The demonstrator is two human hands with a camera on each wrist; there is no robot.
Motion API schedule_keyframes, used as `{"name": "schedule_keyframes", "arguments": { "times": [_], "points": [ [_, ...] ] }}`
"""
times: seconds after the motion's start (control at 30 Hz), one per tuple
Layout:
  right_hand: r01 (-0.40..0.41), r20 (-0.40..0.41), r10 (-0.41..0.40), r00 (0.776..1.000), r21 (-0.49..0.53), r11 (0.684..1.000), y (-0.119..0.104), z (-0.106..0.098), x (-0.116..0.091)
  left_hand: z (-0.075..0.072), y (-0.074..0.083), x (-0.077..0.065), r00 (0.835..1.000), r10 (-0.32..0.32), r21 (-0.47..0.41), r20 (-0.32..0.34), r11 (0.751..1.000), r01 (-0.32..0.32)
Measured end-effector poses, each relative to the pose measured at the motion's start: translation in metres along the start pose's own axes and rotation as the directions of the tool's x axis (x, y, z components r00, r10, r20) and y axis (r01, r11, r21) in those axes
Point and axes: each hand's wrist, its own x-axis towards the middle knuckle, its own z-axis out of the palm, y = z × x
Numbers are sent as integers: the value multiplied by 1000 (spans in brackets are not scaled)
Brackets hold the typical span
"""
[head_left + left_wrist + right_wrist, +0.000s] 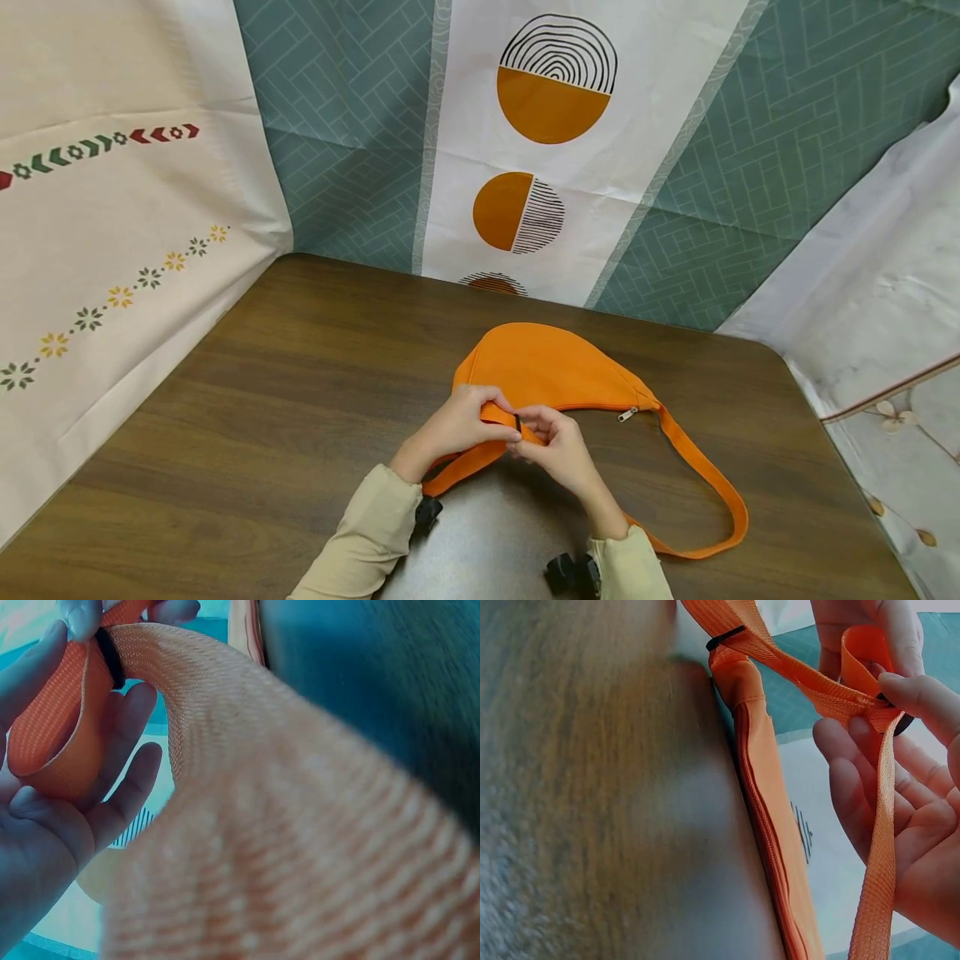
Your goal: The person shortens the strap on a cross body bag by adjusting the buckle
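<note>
In left hand (453, 421), gripping looped orange woven strap (492, 414); in right hand (564, 450), pinching beside slim black slider (517, 422), apparently steadying it. Letting brown wooden table (300, 400) support orange crescent-shaped fabric bag (540, 367) just beyond.

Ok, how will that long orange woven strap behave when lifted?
The long orange woven strap will probably be floppy, as it curves loosely across the brown wood-grain table. It seems unlikely to slip, since its weave looks ribbed up close. It may tug the orange fabric bag along, being joined to its corner.
</note>
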Motion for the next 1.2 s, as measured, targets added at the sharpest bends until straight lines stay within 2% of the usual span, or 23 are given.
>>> {"name": "schedule_keyframes", "arguments": {
  "times": [0.1,0.33,0.43,0.77,0.97,1.2],
  "points": [
    [-24,-5,24,1000,43,999,0,0,-1,-1,-1,0,1000,-10,-10,-9,1000,10],
    [-31,-1,32,999,175,984,3,-2,-1,-2,-5,-1,999,37,-32,15,999,-36],
    [-36,-18,40,999,177,983,4,-2,-1,-3,-5,-2,999,19,-45,40,999,-17],
    [-64,-60,77,995,197,978,2,-2,-1,-8,-3,-6,992,-54,2,113,999,54],
    [-71,-85,91,992,214,974,2,-1,0,-8,-8,-8,987,-66,34,148,998,61],
    [-73,-119,102,988,230,970,1,-1,0,-9,-7,-10,987,-66,25,145,998,63]
  ]
}}
